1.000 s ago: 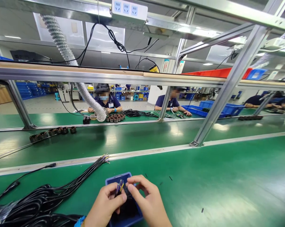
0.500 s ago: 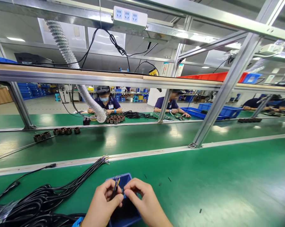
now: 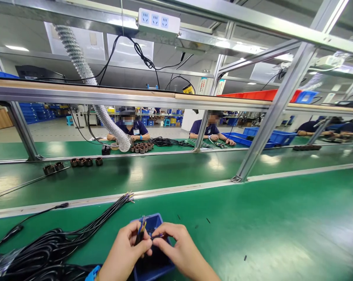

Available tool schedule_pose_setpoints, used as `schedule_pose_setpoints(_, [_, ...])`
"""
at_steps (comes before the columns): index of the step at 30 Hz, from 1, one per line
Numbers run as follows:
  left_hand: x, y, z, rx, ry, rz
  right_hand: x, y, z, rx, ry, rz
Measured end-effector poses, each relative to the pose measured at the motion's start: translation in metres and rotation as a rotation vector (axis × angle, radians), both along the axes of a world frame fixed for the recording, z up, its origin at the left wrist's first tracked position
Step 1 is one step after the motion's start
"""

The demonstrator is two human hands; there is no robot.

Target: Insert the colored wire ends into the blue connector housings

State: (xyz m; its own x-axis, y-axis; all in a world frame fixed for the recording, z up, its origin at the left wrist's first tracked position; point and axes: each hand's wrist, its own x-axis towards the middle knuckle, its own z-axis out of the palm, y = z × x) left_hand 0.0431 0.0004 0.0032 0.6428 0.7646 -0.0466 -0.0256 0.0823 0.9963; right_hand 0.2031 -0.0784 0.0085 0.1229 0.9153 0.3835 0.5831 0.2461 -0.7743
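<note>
A factory hall with long green tabletop rows under a silver metal frame. A white power strip and a ribbed silver hose hang overhead. Blue bins and seated workers fill the brightly lit background.

Glossy green mat, blue plastic tray (smooth), metal frame

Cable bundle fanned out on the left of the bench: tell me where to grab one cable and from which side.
Grip the cable bundle on a black jacket just behind the bared coloured wire tips, coming from above. There the cables lie flat and spread apart on the green mat; further left they pile into tangled coils.
</note>
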Motion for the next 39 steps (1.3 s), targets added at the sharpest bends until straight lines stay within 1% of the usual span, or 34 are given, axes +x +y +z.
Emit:
schedule_pose_setpoints(1, [0.0,0.0,0.001,0.01,-0.014,0.002,0.005,-0.005,0.008,-0.015,-0.01,0.059])
schedule_pose_setpoints(2, [0.0,0.001,0.002,0.017,-0.031,0.016,0.01,-0.012,0.016,-0.037,-0.024,0.166])
schedule_pose_setpoints(3, [0.0,0.001,0.002,0.013,-0.048,0.037,0.016,-0.017,0.025,-0.066,-0.037,0.319])
schedule_pose_setpoints(4, [0.0,0.002,0.002,-0.004,-0.061,0.062,0.022,-0.022,0.031,-0.108,-0.048,0.504])
schedule_pose_setpoints(5, [0.001,0.003,0.001,-0.028,-0.07,0.083,0.025,-0.024,0.035,-0.139,-0.048,0.635])
schedule_pose_setpoints(6, [0.002,0.003,0.0,-0.049,-0.076,0.091,0.027,-0.024,0.035,-0.15,-0.054,0.679])
schedule_pose_setpoints(7, [0.003,0.003,-0.001,-0.06,-0.082,0.088,0.026,-0.02,0.031,-0.145,-0.082,0.609])
schedule_pose_setpoints(8, [0.004,0.003,-0.003,-0.06,-0.084,0.078,0.023,-0.014,0.023,-0.108,-0.151,0.444])
schedule_pose_setpoints(9, [0.006,0.003,-0.004,-0.055,-0.083,0.066,0.019,-0.005,0.011,-0.059,-0.266,0.229])
schedule_pose_setpoints(10, [0.007,0.004,-0.007,-0.051,-0.081,0.051,0.012,0.005,-0.003,-0.043,-0.462,0.075])
schedule_pose_setpoints(11, [0.008,0.004,-0.009,-0.053,-0.081,0.038,0.006,0.015,-0.019,-0.029,-0.65,0.023])
schedule_pose_setpoints(13, [0.009,0.005,-0.015,-0.068,-0.08,0.02,-0.006,0.034,-0.048,-0.026,-0.749,0.016])
schedule_pose_setpoints(14, [0.01,0.006,-0.018,-0.076,-0.078,0.011,-0.011,0.041,-0.06,-0.02,-0.767,0.021])
schedule_pose_setpoints(15, [0.01,0.007,-0.022,-0.081,-0.074,0.002,-0.014,0.047,-0.069,-0.016,-0.763,0.025])
schedule_pose_setpoints(17, [0.011,0.009,-0.027,-0.091,-0.06,-0.005,-0.017,0.051,-0.078,-0.004,-0.758,0.016])
schedule_pose_setpoints(19, [0.011,0.01,-0.028,-0.092,-0.046,0.012,-0.018,0.048,-0.078,-0.001,-0.74,-0.012])
schedule_pose_setpoints(22, [0.011,0.008,-0.019,-0.081,-0.016,0.038,-0.016,0.036,-0.065,-0.012,-0.691,-0.074])
schedule_pose_setpoints(24, [0.01,0.005,-0.012,-0.082,-0.018,0.048,-0.014,0.027,-0.055,-0.017,-0.579,-0.104])
schedule_pose_setpoints(26, [0.01,0.003,-0.008,-0.079,-0.026,0.054,-0.011,0.021,-0.046,0.0,-0.4,-0.117])
schedule_pose_setpoints(29, [0.01,0.002,-0.014,-0.052,0.023,0.043,-0.006,0.019,-0.041,0.028,-0.149,-0.126])
schedule_pose_setpoints(31, [0.01,0.003,-0.02,-0.039,0.055,0.042,-0.004,0.019,-0.042,0.024,-0.03,-0.136])
schedule_pose_setpoints(33, [0.009,0.004,-0.022,-0.034,0.057,0.05,-0.003,0.02,-0.042,0.034,0.066,-0.143])
schedule_pose_setpoints(36, [0.007,0.003,-0.018,-0.024,0.03,0.046,-0.003,0.018,-0.039,0.08,0.131,-0.14])
schedule_pose_setpoints(39, [0.006,0.002,-0.013,-0.024,0.018,0.029,-0.004,0.015,-0.034,0.117,0.114,-0.131])
